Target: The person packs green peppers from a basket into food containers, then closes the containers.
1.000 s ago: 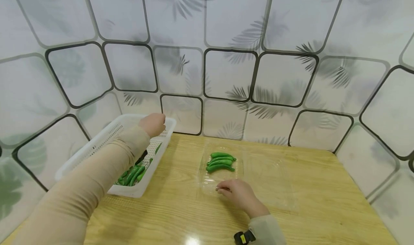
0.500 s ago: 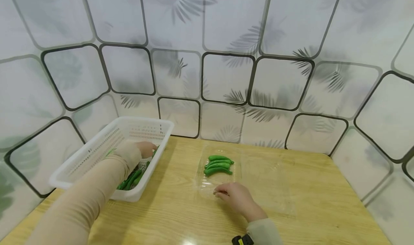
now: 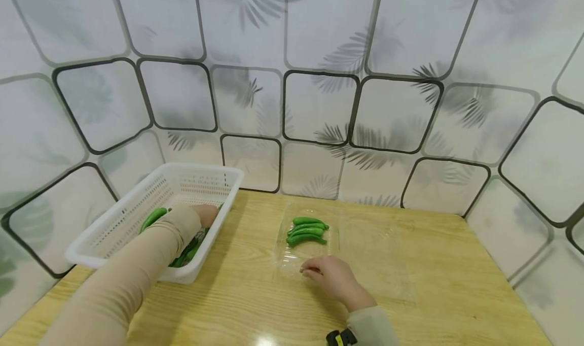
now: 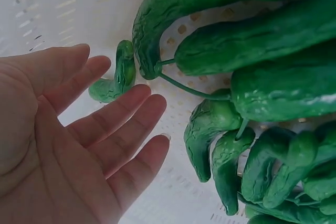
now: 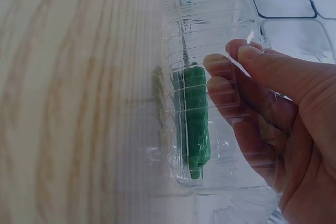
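My left hand [image 3: 207, 215] reaches down inside the white basket [image 3: 203, 271], its fingers partly hidden by the wrist in the head view. In the left wrist view the left hand [image 4: 89, 135] has its fingers spread and nothing in them. A curved green pepper [image 4: 118, 80] lies just past the fingertips. Bigger wrinkled green peppers [image 4: 257, 40], linked by thin green strings, fill the right side there. My right hand [image 3: 335, 280] pinches the near rim of a clear plastic box [image 3: 296, 262] between thumb and fingers. Several green peppers [image 3: 307, 231] lie side by side in that box.
The clear lid [image 3: 376, 252] lies folded open to the right of the box on the wooden table [image 3: 246, 310]. Behind the table stands a patterned wall [image 3: 315, 168]. Another pepper [image 3: 152, 218] shows left of the sleeve in the basket.
My left hand has come down from over the basket's far end into the basket. The right hand keeps its pinch on the box rim, and the peppers in the box stay put.
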